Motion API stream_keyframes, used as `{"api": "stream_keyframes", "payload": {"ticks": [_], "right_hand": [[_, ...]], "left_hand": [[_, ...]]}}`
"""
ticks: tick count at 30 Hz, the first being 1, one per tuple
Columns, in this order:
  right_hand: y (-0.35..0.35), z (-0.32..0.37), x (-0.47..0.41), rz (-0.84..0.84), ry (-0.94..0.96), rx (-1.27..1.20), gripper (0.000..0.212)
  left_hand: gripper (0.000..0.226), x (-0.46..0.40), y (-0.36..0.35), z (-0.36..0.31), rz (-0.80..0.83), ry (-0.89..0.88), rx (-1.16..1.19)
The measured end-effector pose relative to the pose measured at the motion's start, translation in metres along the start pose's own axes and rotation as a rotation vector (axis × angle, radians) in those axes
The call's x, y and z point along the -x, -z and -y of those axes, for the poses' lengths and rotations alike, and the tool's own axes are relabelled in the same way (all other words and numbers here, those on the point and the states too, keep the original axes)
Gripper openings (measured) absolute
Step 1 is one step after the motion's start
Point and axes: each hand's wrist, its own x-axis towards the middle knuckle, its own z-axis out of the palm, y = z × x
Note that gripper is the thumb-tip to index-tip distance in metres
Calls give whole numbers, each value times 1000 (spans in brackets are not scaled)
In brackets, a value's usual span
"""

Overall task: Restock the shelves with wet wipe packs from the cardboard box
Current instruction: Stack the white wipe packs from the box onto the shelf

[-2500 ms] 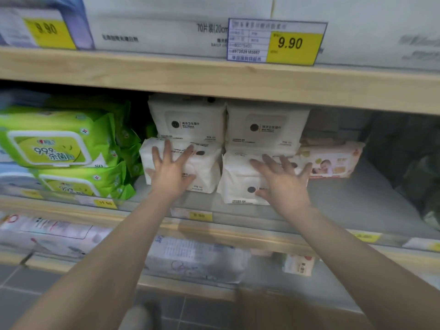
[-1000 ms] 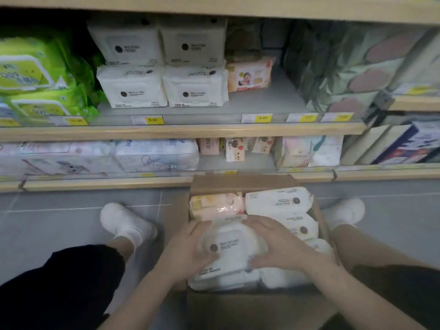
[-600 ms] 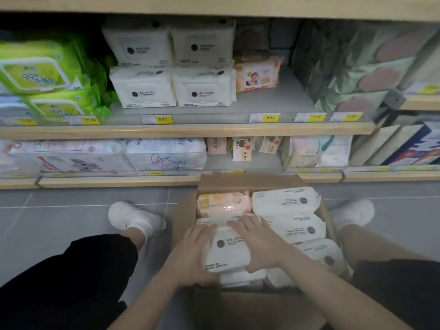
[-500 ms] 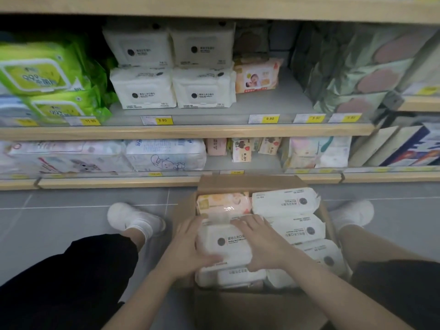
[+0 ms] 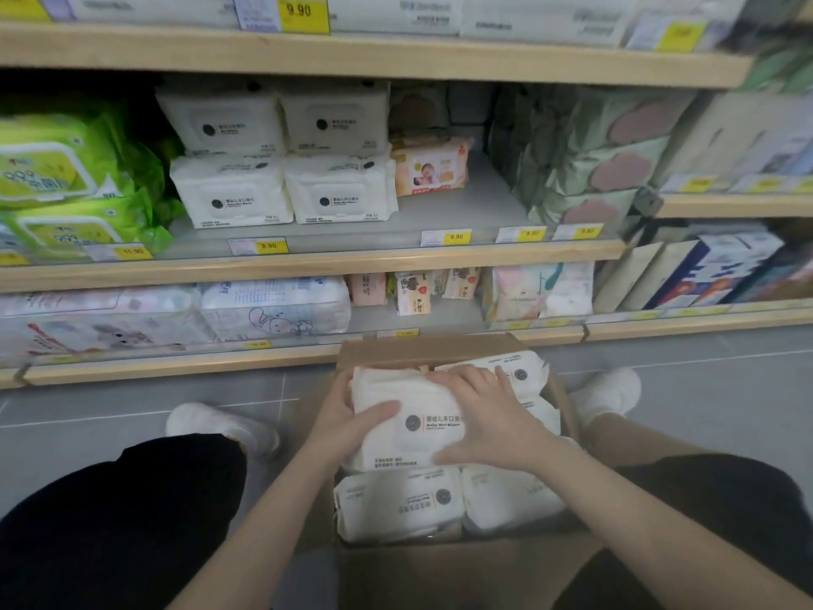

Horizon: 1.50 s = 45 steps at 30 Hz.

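Observation:
An open cardboard box (image 5: 422, 350) stands on the floor between my feet, holding several white wet wipe packs (image 5: 400, 504). I hold one white pack (image 5: 409, 427) just above the others. My left hand (image 5: 341, 422) grips its left edge and my right hand (image 5: 488, 416) lies over its right side. On the middle shelf (image 5: 462, 213) white wet wipe packs (image 5: 281, 191) are stacked two high in two columns, with a small orange baby pack (image 5: 429, 169) to their right.
Green wipe packs (image 5: 66, 178) fill the shelf's left end and pale green bundles (image 5: 589, 169) the right. Bare shelf shows in front of the orange pack. Larger packs line the lower shelf (image 5: 272, 310). My white shoes (image 5: 220, 427) rest on grey floor tiles.
Both hands left the shelf stacks and came down into the box. They closed on a white pack and have raised it a little; the view has tilted up slightly.

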Motion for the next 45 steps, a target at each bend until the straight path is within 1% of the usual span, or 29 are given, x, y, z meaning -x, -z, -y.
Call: {"api": "stream_keyframes", "payload": {"ticks": [2,5,6,7,9,11,13,15,17,19,20,22,26,28,30,32,34,39,42,45], "right_hand": [[19,-1,-9,101,-81,-63,98],[45,-7,-24,393,-125,-263,109],[50,-9,-27,458,-123,-324,109],[54,-11,-28,478,-125,-361,106],[58,-16,-25,430,-152,-376,96],[58,-25,-20,326,-174,-331,90],[60,-39,-12,200,-197,-244,90],[66,-61,-5,78,-266,-168,95],[74,-90,2,-2,-358,-140,96],[82,-120,10,-59,-443,-99,97],[86,-134,14,-77,-489,-76,97],[90,-158,22,-95,-574,-38,99],[87,-197,35,-147,-669,-18,100],[83,-209,40,-156,-707,-39,96],[78,-217,42,-152,-725,-65,94],[73,-222,40,-140,-737,-74,92],[70,-223,38,-128,-750,-82,93],[68,-223,35,-119,-775,-120,89],[66,-221,31,-114,-773,-124,89],[65,-220,29,-124,-768,-130,91]], "left_hand": [[88,1,-4,-8,58,-51,-63],[74,3,-11,-23,133,-154,-156],[72,4,-13,-26,145,-183,-171],[72,3,-16,-29,152,-206,-174],[76,-1,-22,-31,168,-238,-178],[83,-10,-31,-33,204,-263,-215],[87,-24,-44,-36,216,-281,-256],[88,-41,-58,-37,190,-270,-266],[78,-59,-73,-34,174,-266,-334],[64,-79,-87,-22,191,-305,-468],[61,-89,-95,-14,216,-319,-547],[65,-108,-112,5,288,-328,-709],[86,-141,-146,41,384,-307,-953],[88,-151,-158,52,381,-352,-1112],[83,-156,-165,55,333,-428,-1227],[80,-159,-167,54,300,-474,-1276],[83,-158,-167,56,268,-473,-1312],[92,-153,-180,64,149,-444,-1274],[91,-150,-189,65,143,-392,-1217],[81,-153,-186,68,169,-448,-1287]]}}
